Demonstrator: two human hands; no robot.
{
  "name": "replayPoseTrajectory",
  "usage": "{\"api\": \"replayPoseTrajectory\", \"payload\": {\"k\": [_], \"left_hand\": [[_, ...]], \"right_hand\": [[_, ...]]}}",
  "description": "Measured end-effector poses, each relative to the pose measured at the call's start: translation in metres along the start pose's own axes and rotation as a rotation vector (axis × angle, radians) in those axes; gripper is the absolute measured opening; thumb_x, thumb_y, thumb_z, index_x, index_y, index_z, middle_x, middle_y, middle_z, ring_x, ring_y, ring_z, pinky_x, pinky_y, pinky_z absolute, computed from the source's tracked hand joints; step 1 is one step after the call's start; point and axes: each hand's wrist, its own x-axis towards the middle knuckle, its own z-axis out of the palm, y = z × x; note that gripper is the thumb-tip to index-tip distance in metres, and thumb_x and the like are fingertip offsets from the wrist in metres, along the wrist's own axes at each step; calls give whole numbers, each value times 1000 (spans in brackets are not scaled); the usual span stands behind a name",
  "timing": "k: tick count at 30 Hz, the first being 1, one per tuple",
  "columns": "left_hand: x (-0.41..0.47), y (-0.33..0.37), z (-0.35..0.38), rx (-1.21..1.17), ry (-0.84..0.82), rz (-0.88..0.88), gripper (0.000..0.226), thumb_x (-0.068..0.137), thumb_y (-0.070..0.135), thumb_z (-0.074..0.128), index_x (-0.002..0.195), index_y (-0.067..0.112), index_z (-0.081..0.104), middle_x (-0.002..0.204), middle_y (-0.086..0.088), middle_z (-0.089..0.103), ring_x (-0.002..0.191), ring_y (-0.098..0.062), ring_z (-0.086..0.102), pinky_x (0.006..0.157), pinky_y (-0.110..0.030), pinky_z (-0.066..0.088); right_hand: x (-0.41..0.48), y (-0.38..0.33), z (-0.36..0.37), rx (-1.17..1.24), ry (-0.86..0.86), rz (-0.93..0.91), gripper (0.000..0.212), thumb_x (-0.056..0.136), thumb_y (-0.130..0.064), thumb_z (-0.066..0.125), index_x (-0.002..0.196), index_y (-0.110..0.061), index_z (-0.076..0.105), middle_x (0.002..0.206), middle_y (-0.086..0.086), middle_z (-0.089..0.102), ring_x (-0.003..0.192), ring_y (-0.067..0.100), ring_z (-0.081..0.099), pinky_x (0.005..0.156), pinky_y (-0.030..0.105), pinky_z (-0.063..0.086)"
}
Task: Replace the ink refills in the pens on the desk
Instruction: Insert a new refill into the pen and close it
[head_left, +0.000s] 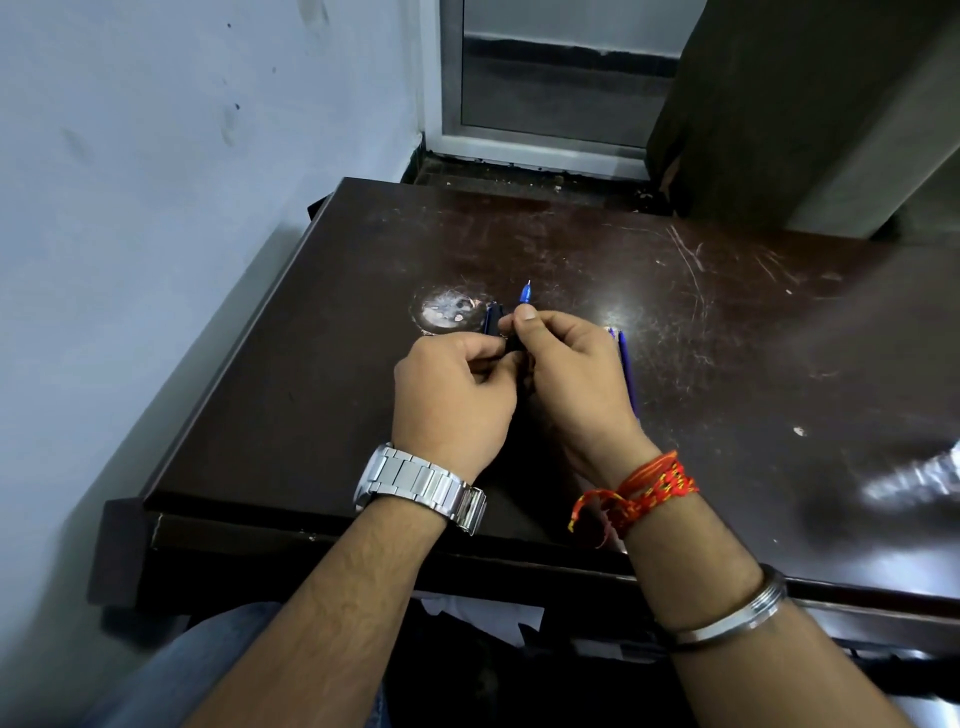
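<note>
Hands met above the dark desk (675, 322): my left hand (457, 400) was curled tight around a dark pen barrel (494, 318), while my right hand (571, 379) pinched a blue refill (525, 294) between thumb and fingers, its tip pointing away from me. Two more blue refills (626, 364) lay on the desk just beside my right hand.

dark glossy wood surface (571, 249), scratched and worn; polished steel watch (415, 486); woven thread wristband (649, 488); smooth metal bangle (737, 618).
</note>
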Motion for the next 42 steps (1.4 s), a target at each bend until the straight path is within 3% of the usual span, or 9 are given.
{"api": "replayPoseTrajectory", "payload": {"k": [3, 8, 12, 16, 18, 23, 34, 38, 42], "left_hand": [[-1, -1, 1, 17, 5, 3, 9, 77, 18, 73, 84, 19, 78, 68, 11, 72, 61, 0, 66, 54, -5, 45], [-1, -1, 3, 9, 15, -16, 10, 77, 19, 75, 86, 20, 78, 71, 11, 73, 60, 0, 67, 60, -14, 53], [-2, -1, 3, 15, 26, 4, 8, 78, 19, 73, 84, 19, 78, 70, 12, 73, 60, 0, 66, 60, -16, 53], [-2, 0, 3, 8, 23, -10, 10, 77, 19, 74, 87, 21, 78, 73, 10, 74, 62, 0, 68, 64, -18, 55], [-2, 0, 4, 15, 19, -5, 11, 78, 19, 73, 88, 21, 78, 74, 12, 74, 63, 1, 68, 64, -17, 54], [-2, -1, 5, 9, 13, -8, 10, 78, 20, 74, 87, 21, 78, 74, 9, 75, 63, -1, 68, 65, -21, 57], [-3, -1, 4, 22, 22, 17, 11, 78, 18, 71, 85, 22, 78, 68, 17, 70, 60, 0, 66, 58, -13, 52], [-2, -2, 4, 30, 13, 8, 12, 78, 19, 72, 88, 22, 78, 74, 12, 74, 64, -3, 68, 64, -20, 56], [-2, -1, 4, 54, 1, 11, 12, 78, 19, 70, 87, 21, 78, 72, 8, 74, 65, -6, 69, 61, -16, 53]], "right_hand": [[-2, 1, 2, 57, 46, 10, 33, 75, -45, 75, 95, -20, 64, 74, -4, 65, 63, 11, 58, 61, 29, 47], [0, -1, 0, 151, 79, -9, 13, 94, -9, 61, 100, -20, 58, 79, -2, 75, 63, 9, 64, 59, 24, 50], [-1, -1, 0, 97, 73, -35, 21, 89, -23, 71, 105, -20, 58, 80, -4, 68, 63, 9, 61, 59, 24, 50], [0, 0, 0, 98, 90, -20, 14, 94, -10, 58, 100, -23, 59, 80, -3, 71, 66, 12, 62, 58, 24, 48], [0, -1, 1, 87, 102, -38, 8, 94, -18, 62, 101, -22, 59, 82, -3, 67, 65, 11, 58, 59, 26, 47], [0, -1, 1, 109, 98, -26, 14, 96, -9, 55, 98, -23, 57, 79, -3, 70, 59, 7, 60, 56, 23, 47], [-1, 0, 1, 53, 81, -64, 10, 91, -22, 68, 96, -22, 59, 86, 3, 66, 74, 19, 58, 71, 38, 51], [-1, -2, 2, 103, 67, -28, 11, 95, -11, 57, 96, -23, 58, 81, -1, 73, 71, 17, 65, 69, 36, 53], [-2, -1, 2, 66, 71, -49, 10, 92, -21, 66, 98, -21, 58, 86, 1, 69, 72, 16, 60, 70, 35, 52]]}}
